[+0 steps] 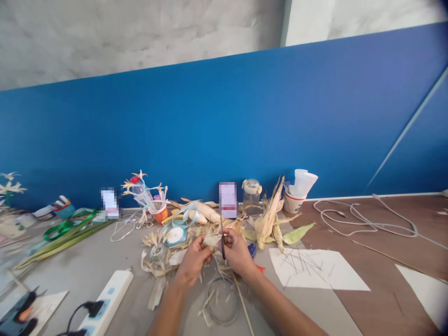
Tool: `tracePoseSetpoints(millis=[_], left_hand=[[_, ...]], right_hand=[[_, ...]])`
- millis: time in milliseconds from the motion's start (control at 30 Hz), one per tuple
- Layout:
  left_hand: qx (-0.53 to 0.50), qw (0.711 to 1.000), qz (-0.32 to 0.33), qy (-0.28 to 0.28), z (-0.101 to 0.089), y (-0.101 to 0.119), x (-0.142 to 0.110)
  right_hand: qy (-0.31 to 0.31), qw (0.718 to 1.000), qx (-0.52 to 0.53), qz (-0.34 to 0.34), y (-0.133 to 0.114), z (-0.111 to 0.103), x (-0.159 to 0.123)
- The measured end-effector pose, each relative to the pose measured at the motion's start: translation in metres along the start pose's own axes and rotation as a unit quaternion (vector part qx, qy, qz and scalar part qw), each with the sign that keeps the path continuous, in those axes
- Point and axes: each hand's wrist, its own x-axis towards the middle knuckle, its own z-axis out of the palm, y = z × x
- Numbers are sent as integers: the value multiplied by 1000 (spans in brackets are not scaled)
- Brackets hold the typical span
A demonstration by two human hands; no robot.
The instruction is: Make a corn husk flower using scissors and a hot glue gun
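My left hand (193, 261) pinches a small pale piece of corn husk (211, 241) over the middle of the table. Just right of it, my right hand (239, 254) is closed round a pair of dark scissors (223, 240), blades pointing up and away from me. The scissors are close against the husk's right side; whether the blades are parted I cannot tell. Behind my hands lie dried husks (206, 212) and a round spool of light blue ribbon (175, 235). A coil of thin wire (223, 301) rests between my forearms among husk scraps.
A power strip (111, 298) and a glue gun (17, 312) lie at the left front. White paper with thin wire pieces (315, 270) is at right. Farther back stand a clear jar (251, 196), an orange cup (160, 214), a white cup (293, 203) and tall husks (269, 219).
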Motion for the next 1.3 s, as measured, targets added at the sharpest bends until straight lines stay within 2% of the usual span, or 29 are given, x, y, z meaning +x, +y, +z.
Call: tracePoseSetpoints(millis=[100, 233, 367, 500, 700, 800, 967, 1167, 1300], left_hand=[[-91, 996, -17, 12, 5, -1, 0], [-155, 988, -20, 20, 9, -6, 0], [-105, 994, 7, 10, 7, -10, 2], [-48, 999, 16, -7, 3, -11, 2], [-52, 998, 30, 31, -2, -2, 3], [-74, 995, 41, 58, -6, 3, 4], [-99, 991, 48, 82, -10, 10, 4], [-111, 988, 57, 92, -11, 13, 4], [-112, 988, 56, 89, -14, 11, 6]], right_hand=[[18, 997, 70, 29, -3, 1, 1], [34, 995, 88, 24, -2, 3, 2], [38, 996, 82, 7, 2, 2, 2], [32, 995, 96, 24, 4, 1, 4], [-10, 996, 79, 37, -7, -2, 1], [-50, 998, 35, 31, -13, -3, -6], [-112, 989, -100, 7, -11, -1, -15], [-128, 967, -220, -23, -6, -1, -19], [-135, 954, -266, -35, -8, -2, -21]])
